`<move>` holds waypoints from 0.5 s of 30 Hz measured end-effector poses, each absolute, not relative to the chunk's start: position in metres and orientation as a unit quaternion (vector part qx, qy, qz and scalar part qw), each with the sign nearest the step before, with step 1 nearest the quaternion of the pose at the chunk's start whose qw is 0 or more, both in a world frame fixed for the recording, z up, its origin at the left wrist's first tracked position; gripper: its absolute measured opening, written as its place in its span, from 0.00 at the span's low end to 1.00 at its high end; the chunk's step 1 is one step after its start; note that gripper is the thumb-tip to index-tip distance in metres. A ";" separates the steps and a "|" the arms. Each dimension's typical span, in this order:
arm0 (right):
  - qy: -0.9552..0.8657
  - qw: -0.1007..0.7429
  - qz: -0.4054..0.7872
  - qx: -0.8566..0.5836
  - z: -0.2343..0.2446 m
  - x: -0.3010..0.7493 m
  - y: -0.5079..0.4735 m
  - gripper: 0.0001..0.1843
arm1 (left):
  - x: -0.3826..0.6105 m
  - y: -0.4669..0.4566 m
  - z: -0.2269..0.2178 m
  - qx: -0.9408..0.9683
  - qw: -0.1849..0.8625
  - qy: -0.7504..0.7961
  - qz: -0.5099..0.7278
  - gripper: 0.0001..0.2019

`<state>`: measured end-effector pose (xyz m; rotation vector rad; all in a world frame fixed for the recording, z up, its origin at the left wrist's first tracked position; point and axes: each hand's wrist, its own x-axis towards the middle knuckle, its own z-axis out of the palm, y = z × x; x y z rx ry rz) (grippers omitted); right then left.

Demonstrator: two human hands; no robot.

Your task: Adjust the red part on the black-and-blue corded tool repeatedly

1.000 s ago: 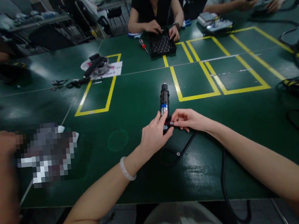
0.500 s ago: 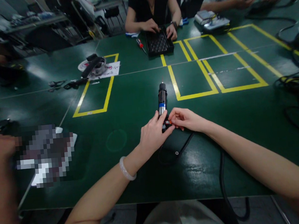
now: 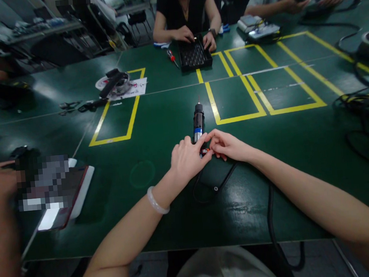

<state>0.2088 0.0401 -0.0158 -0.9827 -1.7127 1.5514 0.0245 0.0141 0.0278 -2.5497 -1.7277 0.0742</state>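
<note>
An electric screwdriver (image 3: 198,121), black and silver with a blue band, lies on the green table with its thin bit pointing away from me. My left hand (image 3: 188,157) is over its rear part, fingers curled round the body and thumb along the near end. At that end shows a small red and white part (image 3: 205,151), partly hidden by my thumb. My right hand (image 3: 228,145) is beside it with fingertips pinched together near this part; what they hold is too small to make out. A black cable (image 3: 227,178) with a small ring on it loops just below my hands.
Yellow tape rectangles (image 3: 241,119) mark the table (image 3: 166,226). Across from me a person's hands are at a black tray (image 3: 196,66), with a red screwdriver (image 3: 171,57) beside it. Black cables (image 3: 356,110) lie at right. Another person's arm (image 3: 0,215) is close at left, by a tablet-like device (image 3: 76,195).
My left hand has shifted slightly and its fingers are more bunched over the screwdriver. My right fingertips have curled in closer. The whole view has moved a little.
</note>
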 end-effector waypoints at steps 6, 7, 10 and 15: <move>-0.620 0.330 0.591 -0.396 -0.015 0.212 0.043 0.16 | 0.029 0.023 0.032 -0.836 0.008 -0.545 0.066 0.27; -0.616 0.330 0.596 -0.396 -0.015 0.212 0.043 0.15 | 0.028 0.024 0.032 -0.838 0.004 -0.541 0.071 0.27; -0.610 0.326 0.606 -0.393 -0.013 0.212 0.043 0.15 | 0.021 0.027 0.033 -0.846 0.000 -0.528 0.076 0.26; -0.597 0.324 0.618 -0.396 -0.010 0.216 0.045 0.14 | -0.011 0.034 0.034 -0.839 0.015 -0.536 0.095 0.27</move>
